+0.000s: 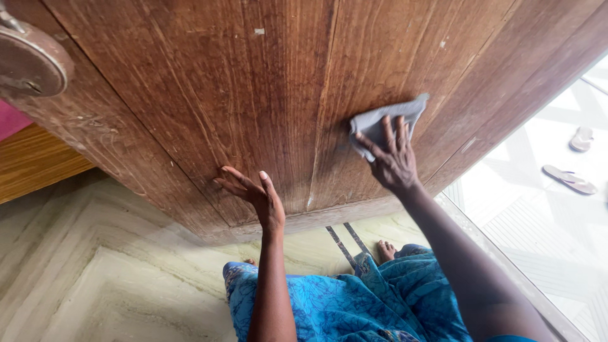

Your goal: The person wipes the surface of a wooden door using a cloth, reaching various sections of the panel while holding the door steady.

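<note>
A brown wooden door (209, 95) fills the upper part of the head view. My right hand (394, 158) presses a grey cloth (380, 120) flat against the door's lower panel, fingers spread over it. My left hand (256, 193) rests with open fingers on the door near its bottom rail, holding nothing. Both arms reach up from below, over blue patterned clothing (354, 304).
A round metal door fitting (28, 63) sits at the top left. Pale marble floor (107, 278) lies below the door. Two sandals (573, 177) lie on the bright tiled floor outside at right. My bare toes (385, 250) show near the threshold.
</note>
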